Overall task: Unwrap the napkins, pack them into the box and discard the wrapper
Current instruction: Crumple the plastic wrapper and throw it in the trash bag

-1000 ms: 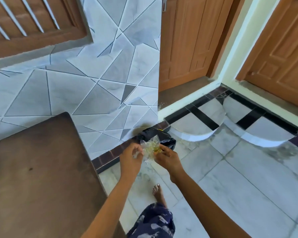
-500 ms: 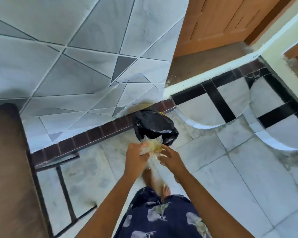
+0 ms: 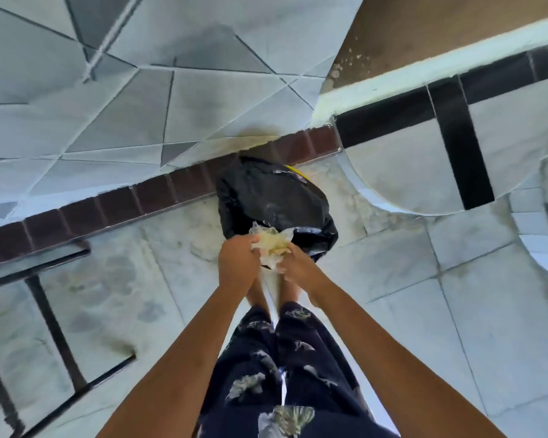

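My left hand (image 3: 238,263) and right hand (image 3: 299,267) both grip the crinkled clear wrapper (image 3: 271,245) — bunched, yellowish — above the glossy black bin bag (image 3: 274,197), now directly below me — closer than before.

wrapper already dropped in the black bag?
No. The crumpled clear wrapper is pinched between the left hand and right hand, just in front of the black bag.
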`<action>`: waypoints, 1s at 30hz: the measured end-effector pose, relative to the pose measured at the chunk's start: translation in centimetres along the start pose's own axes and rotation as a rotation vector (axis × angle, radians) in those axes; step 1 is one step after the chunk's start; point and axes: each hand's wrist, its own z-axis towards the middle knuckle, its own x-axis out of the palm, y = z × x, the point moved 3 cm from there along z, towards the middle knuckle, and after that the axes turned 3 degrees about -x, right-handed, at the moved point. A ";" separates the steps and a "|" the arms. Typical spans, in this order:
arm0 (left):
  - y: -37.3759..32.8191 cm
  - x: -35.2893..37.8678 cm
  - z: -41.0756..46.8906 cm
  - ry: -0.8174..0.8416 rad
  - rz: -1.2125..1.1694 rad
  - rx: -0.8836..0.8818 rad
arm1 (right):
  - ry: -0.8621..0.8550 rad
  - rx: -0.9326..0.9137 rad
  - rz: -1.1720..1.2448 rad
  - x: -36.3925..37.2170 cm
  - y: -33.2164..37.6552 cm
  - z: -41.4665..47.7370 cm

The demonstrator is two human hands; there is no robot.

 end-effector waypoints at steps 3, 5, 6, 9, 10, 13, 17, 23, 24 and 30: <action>1.1 3.6 5.5 0.016 0.068 0.012 | 0.002 0.028 0.039 -0.5 -0.8 5.8; 1.5 5.2 8.4 0.031 0.103 0.033 | -0.014 0.029 0.034 -0.9 -1.0 9.6; 2.0 6.3 10.2 0.042 0.130 0.040 | -0.022 0.032 0.013 -0.8 -1.3 11.8; 3.0 9.0 14.6 0.112 0.224 0.066 | -0.079 0.031 -0.024 -1.2 -2.4 16.5; 3.5 9.8 15.7 0.137 0.253 0.073 | -0.100 0.024 -0.040 -1.3 -2.7 17.8; 4.5 12.6 19.4 0.199 0.311 0.036 | -0.138 0.014 -0.150 -2.1 -3.6 21.8; 5.9 15.6 23.0 0.269 0.394 -0.031 | -0.127 -0.012 -0.287 -2.6 -4.8 25.5; 7.4 18.0 25.2 0.448 0.476 -0.040 | -0.008 -0.022 -0.432 -2.6 -5.1 27.5; 7.3 17.7 24.8 0.451 0.472 -0.032 | -0.006 -0.031 -0.434 -2.6 -5.0 27.0; 5.5 12.8 20.0 0.279 0.288 -0.068 | -0.123 -0.112 -0.386 -3.9 -3.2 20.9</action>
